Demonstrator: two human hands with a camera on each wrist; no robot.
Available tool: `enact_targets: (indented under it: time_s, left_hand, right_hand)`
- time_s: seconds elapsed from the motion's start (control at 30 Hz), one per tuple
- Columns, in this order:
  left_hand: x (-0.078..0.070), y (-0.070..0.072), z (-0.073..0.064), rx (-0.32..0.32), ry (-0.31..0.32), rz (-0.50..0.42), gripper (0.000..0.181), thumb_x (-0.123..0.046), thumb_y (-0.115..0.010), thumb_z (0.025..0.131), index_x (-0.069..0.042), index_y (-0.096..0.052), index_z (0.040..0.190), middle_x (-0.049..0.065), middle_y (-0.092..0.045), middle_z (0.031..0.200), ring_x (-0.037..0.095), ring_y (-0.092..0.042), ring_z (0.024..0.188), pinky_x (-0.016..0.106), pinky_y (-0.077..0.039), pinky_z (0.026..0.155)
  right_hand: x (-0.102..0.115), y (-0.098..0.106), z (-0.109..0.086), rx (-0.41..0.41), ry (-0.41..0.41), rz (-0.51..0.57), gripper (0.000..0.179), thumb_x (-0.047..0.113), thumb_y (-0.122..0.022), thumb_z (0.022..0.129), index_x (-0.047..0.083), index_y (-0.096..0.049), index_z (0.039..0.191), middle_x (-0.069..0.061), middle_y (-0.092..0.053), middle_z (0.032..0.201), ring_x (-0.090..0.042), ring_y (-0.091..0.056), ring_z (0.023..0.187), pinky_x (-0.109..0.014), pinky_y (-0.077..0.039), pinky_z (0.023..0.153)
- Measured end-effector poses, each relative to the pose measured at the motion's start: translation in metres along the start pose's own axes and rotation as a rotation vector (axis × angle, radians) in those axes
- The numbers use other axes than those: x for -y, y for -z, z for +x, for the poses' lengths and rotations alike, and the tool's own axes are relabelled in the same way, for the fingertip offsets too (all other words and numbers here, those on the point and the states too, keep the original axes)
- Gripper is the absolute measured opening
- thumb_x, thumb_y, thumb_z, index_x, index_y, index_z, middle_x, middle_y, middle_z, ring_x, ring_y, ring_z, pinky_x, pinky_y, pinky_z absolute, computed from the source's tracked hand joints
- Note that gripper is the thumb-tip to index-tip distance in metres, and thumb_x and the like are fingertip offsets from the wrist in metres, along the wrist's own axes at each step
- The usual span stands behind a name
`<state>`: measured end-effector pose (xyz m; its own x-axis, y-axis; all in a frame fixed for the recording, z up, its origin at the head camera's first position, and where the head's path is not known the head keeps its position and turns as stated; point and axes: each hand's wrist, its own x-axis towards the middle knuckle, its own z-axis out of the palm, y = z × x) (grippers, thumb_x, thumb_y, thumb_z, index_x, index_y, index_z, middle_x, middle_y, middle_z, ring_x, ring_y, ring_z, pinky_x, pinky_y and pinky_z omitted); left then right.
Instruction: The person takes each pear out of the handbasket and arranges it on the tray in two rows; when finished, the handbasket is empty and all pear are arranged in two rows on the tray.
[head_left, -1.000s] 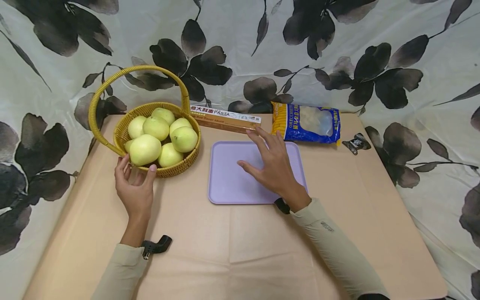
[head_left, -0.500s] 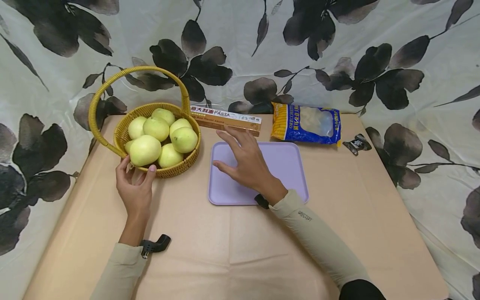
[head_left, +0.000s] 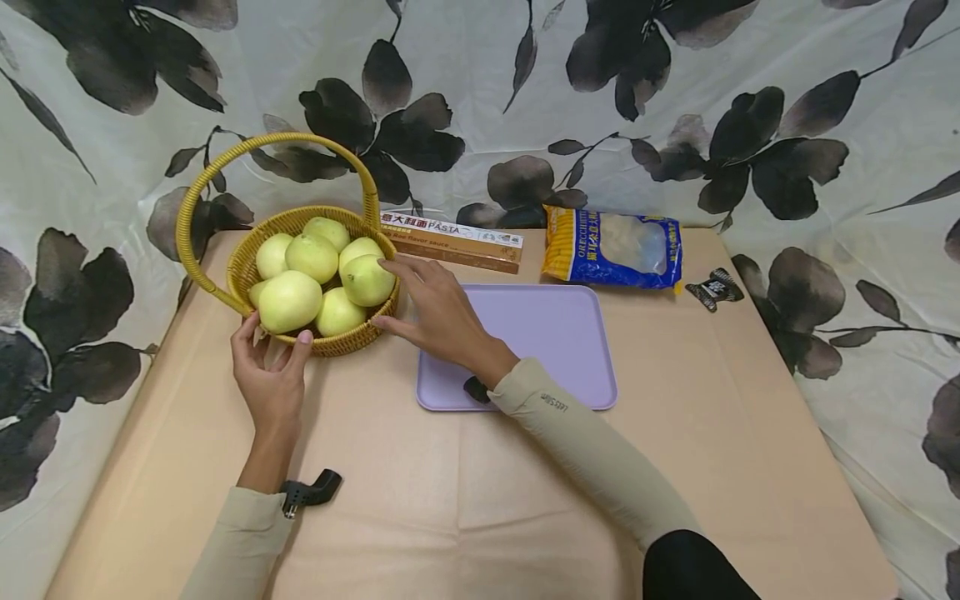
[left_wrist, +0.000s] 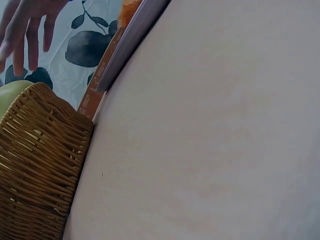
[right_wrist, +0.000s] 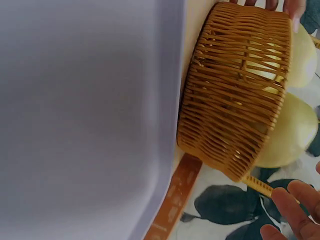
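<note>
A yellow wicker basket (head_left: pixel 345 342) with a tall arched handle stands at the table's left, filled with several smooth pale yellow-green fruits (head_left: pixel 289 302). My left hand (head_left: pixel 272 379) holds the basket's front rim, fingers at the left and thumb nearer the middle. At the right side, my right hand (head_left: pixel 438 312) reaches over with fingers extended, close to the rim and the rightmost fruit (head_left: pixel 367 281). In the right wrist view its fingertips (right_wrist: pixel 295 205) appear apart from the fruit, beside the handle. The left wrist view shows the basket's woven wall (left_wrist: pixel 45 155).
A lilac tray (head_left: pixel 555 350) lies right of the basket, partly under my right forearm. Behind it are a long brown pasta box (head_left: pixel 457 246) and a blue and yellow pasta bag (head_left: pixel 618 248). A small black wrapped packet (head_left: pixel 714 289) lies at the far right.
My right hand has moved left from above the tray to the basket's right side. My left hand has stayed at the front rim, and the basket and fruits have not moved.
</note>
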<state>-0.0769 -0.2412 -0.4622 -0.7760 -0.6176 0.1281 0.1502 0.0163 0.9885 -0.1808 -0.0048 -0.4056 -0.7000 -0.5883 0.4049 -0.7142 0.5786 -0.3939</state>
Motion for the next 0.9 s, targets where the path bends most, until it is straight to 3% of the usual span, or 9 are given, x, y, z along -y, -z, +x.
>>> enact_targets:
  time_s: [0.23,0.53,0.9]
  left_hand:
    - [-0.002,-0.005,0.001,-0.023,0.015,-0.036,0.073,-0.009,-0.088,0.086,-0.018,-0.051,0.149,0.002,-0.039,0.163,0.031,-0.042,0.148,0.052,-0.043,0.121]
    - [0.001,-0.005,0.001,-0.019,0.009,-0.035,0.076,-0.009,-0.089,0.086,-0.018,-0.050,0.150,0.001,-0.036,0.166,0.032,-0.039,0.151,0.052,-0.044,0.122]
    - [0.001,-0.004,0.002,-0.010,0.001,-0.027,0.076,-0.008,-0.088,0.086,-0.018,-0.049,0.150,0.002,-0.038,0.163,0.029,-0.040,0.150,0.049,-0.046,0.120]
  right_hand:
    - [0.003,-0.014,0.021,0.037,-0.056,0.050,0.080,0.053,-0.080,0.093,0.018,-0.049,0.158,-0.007,-0.055,0.157,-0.023,-0.050,0.146,-0.043,-0.041,0.124]
    - [0.002,-0.028,0.033,0.050,-0.084,0.069,0.078,0.046,-0.080,0.095,0.019,-0.046,0.160,-0.007,-0.055,0.156,-0.024,-0.052,0.144,-0.045,-0.044,0.120]
    - [0.006,-0.020,0.033,0.032,-0.115,0.155,0.076,0.043,-0.082,0.093,0.020,-0.049,0.158,-0.006,-0.056,0.154,-0.022,-0.054,0.142,-0.039,-0.048,0.117]
